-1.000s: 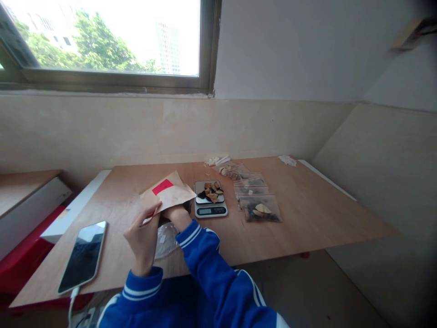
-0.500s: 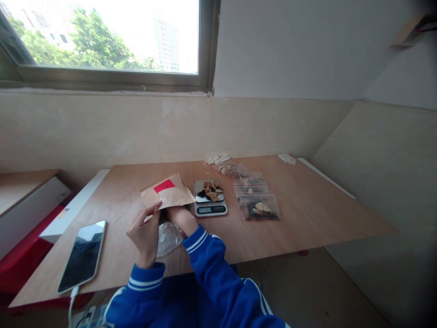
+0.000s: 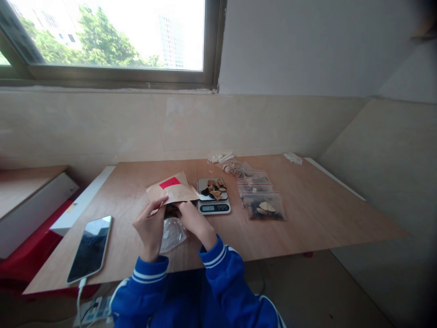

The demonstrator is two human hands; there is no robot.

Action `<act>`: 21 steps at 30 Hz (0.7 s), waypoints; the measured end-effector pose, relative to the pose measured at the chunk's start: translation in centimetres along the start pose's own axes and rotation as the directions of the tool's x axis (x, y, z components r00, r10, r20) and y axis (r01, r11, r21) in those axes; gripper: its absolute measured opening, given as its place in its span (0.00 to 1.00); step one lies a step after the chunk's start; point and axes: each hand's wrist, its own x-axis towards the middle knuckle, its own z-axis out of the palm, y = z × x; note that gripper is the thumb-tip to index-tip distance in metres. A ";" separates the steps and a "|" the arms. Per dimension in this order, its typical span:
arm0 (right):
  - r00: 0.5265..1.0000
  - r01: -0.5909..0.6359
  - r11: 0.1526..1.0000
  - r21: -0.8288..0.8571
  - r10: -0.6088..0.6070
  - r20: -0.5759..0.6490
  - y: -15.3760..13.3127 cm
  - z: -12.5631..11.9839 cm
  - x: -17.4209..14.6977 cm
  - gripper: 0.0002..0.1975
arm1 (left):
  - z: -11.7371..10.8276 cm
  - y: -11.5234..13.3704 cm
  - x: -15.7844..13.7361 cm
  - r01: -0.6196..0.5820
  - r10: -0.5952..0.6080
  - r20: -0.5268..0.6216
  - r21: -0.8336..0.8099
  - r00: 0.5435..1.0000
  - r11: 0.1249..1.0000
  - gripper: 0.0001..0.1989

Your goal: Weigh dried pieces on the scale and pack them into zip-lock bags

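My left hand (image 3: 150, 226) is closed on the near edge of a brown paper bag (image 3: 177, 193) with a red label, its thumb pressed on top. Just right of it, my right hand (image 3: 194, 219) reaches to the bag's near side; its fingertips are hidden there, beside some dark pieces. Below both hands a clear plastic bag (image 3: 173, 234) lies on the table. Beyond my right hand stands a small kitchen scale (image 3: 214, 207), its display lit. Brown and black dried pieces (image 3: 215, 187) are heaped on the scale's plate.
Several zip bags with dried pieces (image 3: 265, 207) lie in a row right of the scale. White strips (image 3: 221, 157) and a crumpled white scrap (image 3: 292, 158) are near the wall. A phone (image 3: 90, 248) with a charging cable (image 3: 80, 291) rests at the table's left.
My right hand has drawn back from deeper under the paper bag, so more of it shows beside the bag. The whole view has shifted slightly. My left hand keeps its hold.
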 end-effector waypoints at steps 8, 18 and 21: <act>0.989 -0.050 0.991 0.123 0.066 -0.129 1.1 0.1 -1.3 0.13 | 0.1 -0.2 0.1 -0.050 0.050 0.010 0.020 0.999 0.999 0.10; 0.990 -0.044 0.974 0.223 0.072 -0.121 1.2 0.3 -1.4 0.11 | 0.2 0.1 -0.3 -0.075 0.075 0.034 0.004 0.997 0.997 0.09; 0.991 -0.033 0.973 0.230 0.062 -0.118 1.3 0.6 -1.3 0.13 | 0.2 0.1 -0.4 -0.064 0.064 0.045 0.002 0.997 0.998 0.09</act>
